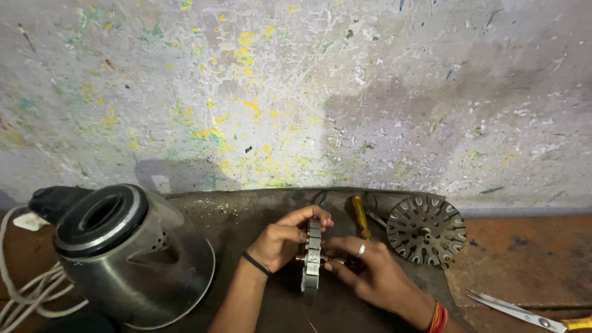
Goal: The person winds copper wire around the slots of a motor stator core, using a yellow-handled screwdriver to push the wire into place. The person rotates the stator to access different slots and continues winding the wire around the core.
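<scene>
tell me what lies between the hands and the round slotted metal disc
A yellow-handled screwdriver lies on the mat between the hands and the disc, in the head view.

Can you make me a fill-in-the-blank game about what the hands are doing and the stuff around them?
1. Both hands, left hand and right hand, hold a slotted metal ____ on edge.
2. The steel kettle lies on the person's ____ side.
3. The screwdriver has a ____ handle.
4. The scissors lie at the bottom ____ corner.

Missing words: disc; left; yellow; right

Repair wkshp: paint-spattered wall point(296, 92), motor rotor disc point(426, 231) (slotted), screwdriver point(360, 217).
</scene>
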